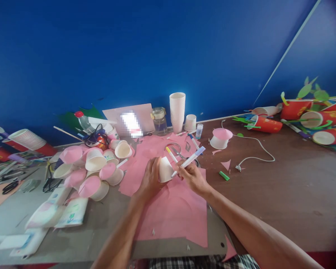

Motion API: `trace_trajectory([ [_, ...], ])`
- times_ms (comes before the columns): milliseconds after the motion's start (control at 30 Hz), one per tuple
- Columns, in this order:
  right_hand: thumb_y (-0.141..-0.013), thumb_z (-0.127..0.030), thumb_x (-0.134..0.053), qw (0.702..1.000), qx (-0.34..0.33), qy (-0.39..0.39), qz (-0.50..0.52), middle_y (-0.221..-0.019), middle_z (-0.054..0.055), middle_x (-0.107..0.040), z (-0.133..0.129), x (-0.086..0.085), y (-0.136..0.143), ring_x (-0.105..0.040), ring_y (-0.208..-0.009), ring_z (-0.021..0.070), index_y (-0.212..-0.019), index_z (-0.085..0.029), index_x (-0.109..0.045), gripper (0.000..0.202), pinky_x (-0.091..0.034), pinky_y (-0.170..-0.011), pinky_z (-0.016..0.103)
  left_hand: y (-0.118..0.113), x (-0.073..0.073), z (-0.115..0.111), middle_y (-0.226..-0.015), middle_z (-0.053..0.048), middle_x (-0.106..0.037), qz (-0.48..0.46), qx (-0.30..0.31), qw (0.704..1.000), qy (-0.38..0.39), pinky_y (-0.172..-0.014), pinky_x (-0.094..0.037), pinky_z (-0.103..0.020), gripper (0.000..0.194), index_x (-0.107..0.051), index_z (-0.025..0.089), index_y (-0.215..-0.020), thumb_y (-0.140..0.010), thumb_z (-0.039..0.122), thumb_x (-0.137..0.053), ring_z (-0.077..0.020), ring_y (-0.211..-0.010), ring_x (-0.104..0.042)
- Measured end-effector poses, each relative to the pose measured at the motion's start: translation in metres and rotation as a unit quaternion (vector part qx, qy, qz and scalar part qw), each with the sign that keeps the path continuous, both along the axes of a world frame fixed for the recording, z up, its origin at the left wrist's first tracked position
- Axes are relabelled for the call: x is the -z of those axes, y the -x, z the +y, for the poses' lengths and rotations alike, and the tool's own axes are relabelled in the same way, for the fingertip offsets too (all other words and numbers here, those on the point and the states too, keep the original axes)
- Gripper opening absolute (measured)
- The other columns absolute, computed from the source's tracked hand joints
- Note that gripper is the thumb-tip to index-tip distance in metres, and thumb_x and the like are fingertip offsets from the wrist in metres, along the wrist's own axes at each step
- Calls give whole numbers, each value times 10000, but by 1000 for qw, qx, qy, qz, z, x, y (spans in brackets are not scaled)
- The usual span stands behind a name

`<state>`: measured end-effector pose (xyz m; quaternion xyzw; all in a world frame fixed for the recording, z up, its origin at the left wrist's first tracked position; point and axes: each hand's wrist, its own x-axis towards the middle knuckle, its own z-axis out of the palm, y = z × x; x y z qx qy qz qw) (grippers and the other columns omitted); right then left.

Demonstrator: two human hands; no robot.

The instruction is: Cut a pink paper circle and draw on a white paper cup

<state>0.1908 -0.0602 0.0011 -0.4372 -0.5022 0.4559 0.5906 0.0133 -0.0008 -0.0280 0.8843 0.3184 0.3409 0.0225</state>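
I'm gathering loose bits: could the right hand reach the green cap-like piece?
Probably yes: nothing tall stands between the right hand and the green cap-like piece, though that hand holds a white marker.

Brown table [291,201], white cable [273,159] (curving), pink scraps [226,164]

A smooth, deep-blue wall [145,52], brightest low in the middle, fills the background, a thin pale strip [288,50] slanting up its right side. Below it, a flat grey tabletop [92,235] lies left of a dark brown, wood-look tabletop [291,198].
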Motion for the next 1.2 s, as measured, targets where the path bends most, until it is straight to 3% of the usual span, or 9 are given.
trace_trajectory([
  [233, -800, -502, -607, 1000, -1, -11, -19, -541, -28, -439, 2, 4, -1, -398, -500, 103, -627, -175, -568, 372, -338, -482, 238, 0, -3, -1, -1221, -212, -490, 2, 7, 1000, 6, -937, -501, -453, 777, -241, 135, -1392, -785, 407, -643, -320, -1162, -518],
  [467, -818, -513, -587, 994, 48, -7, 100, -516, -40, -457, 5, 10, 3, -467, -508, 118, -693, -188, -552, 350, -398, -552, 272, 1, -1, -1, -1248, -211, -477, 7, 1, 1000, 11, -947, -491, -485, 809, -193, 162, -1408, -788, 433, -636, -337, -1187, -500],
  [600, -866, -523, -513, 993, 48, -21, 104, -475, -52, -460, 3, 7, 4, -444, -471, 121, -827, -187, -601, 349, -416, -576, 296, 1, -1, -2, -1263, -216, -468, 4, -4, 1000, 27, -971, -476, -481, 813, -217, 144, -1395, -775, 447, -647, -340, -1205, -486],
  [733, -901, -497, -462, 995, 73, -53, 36, -532, -32, -499, 0, 5, 3, -496, -537, 144, -958, -191, -609, 344, -435, -611, 306, 2, 0, -2, -1273, -213, -461, -15, -18, 999, 44, -985, -470, -443, 832, -227, 131, -1388, -757, 452, -664, -320, -1209, -488],
  [867, -894, -385, -505, 989, 83, -82, -93, -757, 28, -589, -3, 6, -1, -562, -711, 176, -1057, -213, -592, 253, -461, -685, 317, 3, 1, -2, -1264, -203, -472, -29, -49, 996, 69, -957, -480, -442, 853, -241, 144, -1382, -734, 496, -669, -318, -1194, -505],
  [1033, -823, -179, -530, 950, 46, -206, -232, -879, 61, -565, -4, 10, -3, -551, -811, 207, -1094, -214, -575, 277, -470, -751, 358, 3, 3, -2, -1283, -213, -435, -51, -43, 994, 89, -971, -453, -474, 863, -192, 143, -1395, -752, 482, -657, -322, -1217, -468],
  [1200, -800, -76, -481, 932, 42, -207, -294, -917, 78, -564, 1, 22, -3, -557, -823, 217, -1132, -220, -559, 370, -484, -724, 350, 2, 5, -2, -1289, -199, -419, -41, -25, 994, 100, -980, -445, -444, 844, -188, 157, -1394, -764, 483, -644, -310, -1221, -457],
])
